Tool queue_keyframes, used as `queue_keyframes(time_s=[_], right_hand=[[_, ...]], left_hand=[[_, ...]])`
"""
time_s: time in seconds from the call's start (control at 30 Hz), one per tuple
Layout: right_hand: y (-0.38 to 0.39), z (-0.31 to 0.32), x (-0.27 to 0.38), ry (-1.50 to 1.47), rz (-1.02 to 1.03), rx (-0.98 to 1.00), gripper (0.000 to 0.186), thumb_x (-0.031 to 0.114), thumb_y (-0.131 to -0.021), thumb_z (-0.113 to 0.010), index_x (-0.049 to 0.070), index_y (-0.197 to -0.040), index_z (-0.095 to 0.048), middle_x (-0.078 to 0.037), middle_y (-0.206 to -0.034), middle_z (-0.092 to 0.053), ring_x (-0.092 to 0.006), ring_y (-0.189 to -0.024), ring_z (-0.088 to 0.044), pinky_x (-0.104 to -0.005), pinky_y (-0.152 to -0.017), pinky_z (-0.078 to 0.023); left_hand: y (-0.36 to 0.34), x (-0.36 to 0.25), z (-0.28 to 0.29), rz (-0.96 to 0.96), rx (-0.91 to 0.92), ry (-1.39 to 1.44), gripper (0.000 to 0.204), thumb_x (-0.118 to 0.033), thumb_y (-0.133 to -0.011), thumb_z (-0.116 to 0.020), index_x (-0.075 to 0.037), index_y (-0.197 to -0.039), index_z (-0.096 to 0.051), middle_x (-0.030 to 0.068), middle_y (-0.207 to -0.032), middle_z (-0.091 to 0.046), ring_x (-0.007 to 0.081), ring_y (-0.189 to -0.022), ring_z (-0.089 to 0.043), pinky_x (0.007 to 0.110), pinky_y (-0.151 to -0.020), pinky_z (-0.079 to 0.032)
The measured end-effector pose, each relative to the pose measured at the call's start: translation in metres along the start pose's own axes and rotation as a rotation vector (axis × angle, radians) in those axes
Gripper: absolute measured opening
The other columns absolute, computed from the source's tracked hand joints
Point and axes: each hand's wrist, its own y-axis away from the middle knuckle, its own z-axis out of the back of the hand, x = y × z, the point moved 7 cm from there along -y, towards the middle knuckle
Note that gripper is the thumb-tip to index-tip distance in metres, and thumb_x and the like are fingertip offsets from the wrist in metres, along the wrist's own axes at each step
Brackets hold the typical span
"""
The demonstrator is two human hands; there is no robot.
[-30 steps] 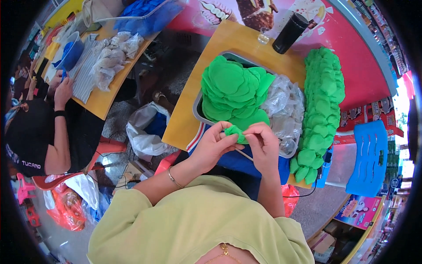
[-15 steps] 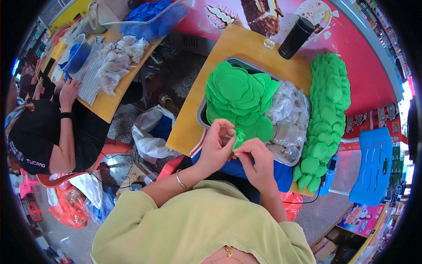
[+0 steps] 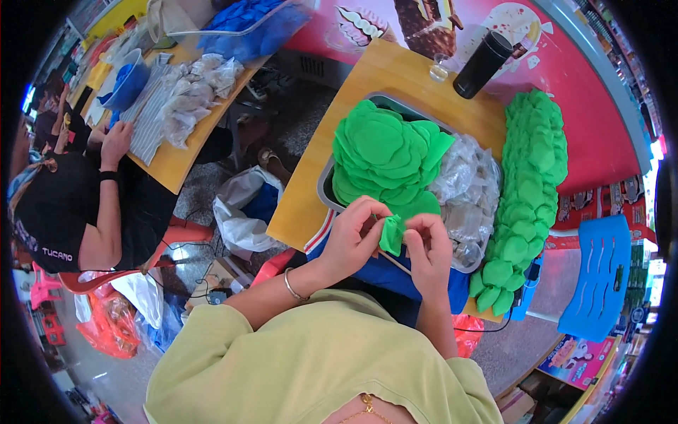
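Observation:
In front of my chest, my left hand (image 3: 355, 237) pinches a small folded piece of green fabric (image 3: 390, 236) between thumb and fingertips. My right hand (image 3: 429, 247) hovers at the right edge of that piece, its fingers curled with thumb and forefinger close together. Its fingertips are slightly smeared, and I cannot make out what they hold. Just beyond my hands, a metal tray (image 3: 326, 185) carries a heap of flat green fabric rounds (image 3: 385, 145) and clear plastic bags (image 3: 462, 177) of small pieces. Right of the tray lies a long stack of puffy green pieces (image 3: 526, 191).
A black bottle (image 3: 482, 65) and a small clear cup (image 3: 438, 68) stand at the back of the wooden table (image 3: 304, 205). A blue plastic chair (image 3: 595, 272) is at right. On the left, a co-worker (image 3: 78, 212) sits at another table with a blue bowl (image 3: 129, 79); a white sack (image 3: 247, 212) stands between.
My right hand has moved right and slightly down, away from the green piece it was touching. My left hand has shifted slightly right with the piece, which now shows more of its face.

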Motion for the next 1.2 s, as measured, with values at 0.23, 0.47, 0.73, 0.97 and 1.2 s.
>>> queue_keyframes(time_s=[0.23, 0.47, 0.73, 0.97, 1.2], right_hand=[[-0.007, 0.0, -0.001, 0.197, 0.056, 0.107, 0.012, 0.0, -0.078, -0.063, 0.0, -0.086, -0.054, -0.003, -0.08, -0.051, -0.0067, -0.066, -0.048, -0.0206, -0.058, -0.039], [-0.014, -0.001, 0.014, 0.02, 0.098, 0.156, 0.011, -0.005, -0.076, -0.062, 0.001, -0.083, -0.056, -0.003, -0.079, -0.051, -0.0075, -0.068, -0.049, -0.0206, -0.058, -0.039], [-0.018, -0.009, 0.04, 0.403, 0.326, 0.016, 0.015, -0.004, -0.072, -0.066, 0.002, -0.084, -0.058, -0.004, -0.079, -0.054, -0.0094, -0.063, -0.048, -0.0216, -0.055, -0.039], [-0.006, -0.009, 0.036, 0.322, 0.341, 0.018, 0.018, -0.009, -0.073, -0.062, 0.002, -0.086, -0.056, -0.006, -0.083, -0.055, -0.0123, -0.069, -0.053, -0.0235, -0.061, -0.044], [-0.012, -0.004, 0.032, -0.019, 0.257, 0.079, 0.015, -0.009, -0.078, -0.058, 0.001, -0.087, -0.051, -0.006, -0.086, -0.053, -0.0117, -0.076, -0.052, -0.0228, -0.068, -0.044]], left_hand=[[-0.005, -0.003, -0.003, 0.019, 0.093, 0.073, 0.004, -0.005, -0.09, -0.048, -0.001, -0.092, -0.049, 0.0037, -0.082, -0.048, 0.0054, -0.05, -0.047, 0.018, -0.041, -0.034], [0.007, 0.022, -0.024, 0.495, 0.484, 0.815, 0.006, -0.009, -0.088, -0.049, -0.005, -0.086, -0.052, -0.0017, -0.07, -0.046, 0.003, -0.048, -0.039, 0.016, -0.041, -0.026], [0.002, 0.03, -0.007, 0.421, 0.092, 0.78, 0.006, -0.007, -0.087, -0.051, -0.004, -0.081, -0.052, -0.0021, -0.062, -0.046, 0.0025, -0.044, -0.039, 0.016, -0.039, -0.027], [0.001, 0.017, -0.005, 0.324, 0.073, 0.594, 0.011, -0.015, -0.09, -0.054, -0.008, -0.084, -0.05, -0.0029, -0.063, -0.048, 0.0027, -0.048, -0.043, 0.018, -0.043, -0.033], [0.009, 0.016, -0.022, 0.577, 0.117, 1.278, 0.014, -0.023, -0.092, -0.051, -0.01, -0.087, -0.052, -0.0044, -0.067, -0.047, 0.0042, -0.056, -0.041, 0.02, -0.05, -0.032]])
